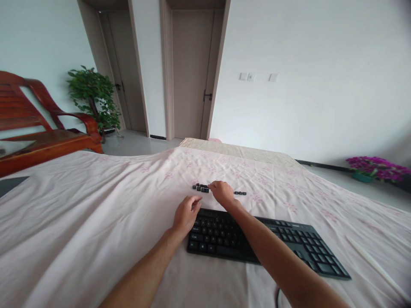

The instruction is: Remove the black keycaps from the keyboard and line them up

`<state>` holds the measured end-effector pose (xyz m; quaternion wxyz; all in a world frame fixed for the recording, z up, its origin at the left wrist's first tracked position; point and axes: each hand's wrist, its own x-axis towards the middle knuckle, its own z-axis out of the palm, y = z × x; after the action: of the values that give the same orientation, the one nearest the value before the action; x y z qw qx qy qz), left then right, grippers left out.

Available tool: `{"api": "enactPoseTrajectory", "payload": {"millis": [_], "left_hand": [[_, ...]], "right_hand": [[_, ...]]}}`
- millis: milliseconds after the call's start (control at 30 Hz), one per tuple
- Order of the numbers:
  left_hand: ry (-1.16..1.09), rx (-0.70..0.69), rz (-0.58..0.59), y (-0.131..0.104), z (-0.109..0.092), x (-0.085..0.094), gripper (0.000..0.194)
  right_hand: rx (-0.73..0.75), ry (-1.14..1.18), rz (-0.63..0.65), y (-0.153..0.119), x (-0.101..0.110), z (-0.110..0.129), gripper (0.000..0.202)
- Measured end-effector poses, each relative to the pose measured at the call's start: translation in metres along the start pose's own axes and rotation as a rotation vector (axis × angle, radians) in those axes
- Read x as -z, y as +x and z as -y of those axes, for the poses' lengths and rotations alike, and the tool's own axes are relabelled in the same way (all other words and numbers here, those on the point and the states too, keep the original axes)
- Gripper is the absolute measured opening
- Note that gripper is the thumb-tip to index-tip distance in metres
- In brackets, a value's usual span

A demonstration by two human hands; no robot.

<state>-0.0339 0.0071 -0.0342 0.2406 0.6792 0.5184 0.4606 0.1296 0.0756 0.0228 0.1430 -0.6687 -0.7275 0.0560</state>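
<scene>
A black keyboard lies on the pale pink flowered cloth, its right part crossed by my right forearm. Just beyond it, several small black keycaps sit in a loose cluster, and a few more keycaps lie in a short row farther right. My right hand reaches over the keyboard, thumb and finger pinched at the right end of the cluster; what is between the fingertips is hidden. By the keyboard's upper left corner rests my left hand, fingers bent and apart, with nothing visible in them.
The flowered cloth is wrinkled on the left. A long pale strip lies right of the keyboard. A dark flat object is at the left edge. Beyond stand a wooden bench, a leafy plant and purple flowers.
</scene>
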Motion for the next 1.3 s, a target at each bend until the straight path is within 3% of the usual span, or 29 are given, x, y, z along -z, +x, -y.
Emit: {"api": "enactPoseTrajectory", "payload": {"millis": [67,233,500,767,1300], "left_hand": [[-0.006,-0.006,-0.004,0.0,-0.002,0.001,0.023],[0.063,-0.098,0.008,-0.003,-0.011,0.005,0.021],[0.152,-0.166,0.081,-0.01,-0.031,0.002,0.02],[0.114,-0.207,0.215,-0.014,-0.039,0.002,0.018],[0.178,-0.226,0.369,-0.007,-0.044,-0.004,0.008]], "right_hand": [[0.044,0.064,-0.003,-0.008,0.012,0.0,0.045],[0.316,0.313,-0.043,-0.042,0.044,-0.006,0.056],[0.242,0.601,0.016,-0.086,0.043,-0.026,0.024],[0.361,0.627,0.023,-0.09,0.045,-0.03,0.021],[0.583,0.492,0.089,-0.087,0.048,-0.019,0.03]]}}
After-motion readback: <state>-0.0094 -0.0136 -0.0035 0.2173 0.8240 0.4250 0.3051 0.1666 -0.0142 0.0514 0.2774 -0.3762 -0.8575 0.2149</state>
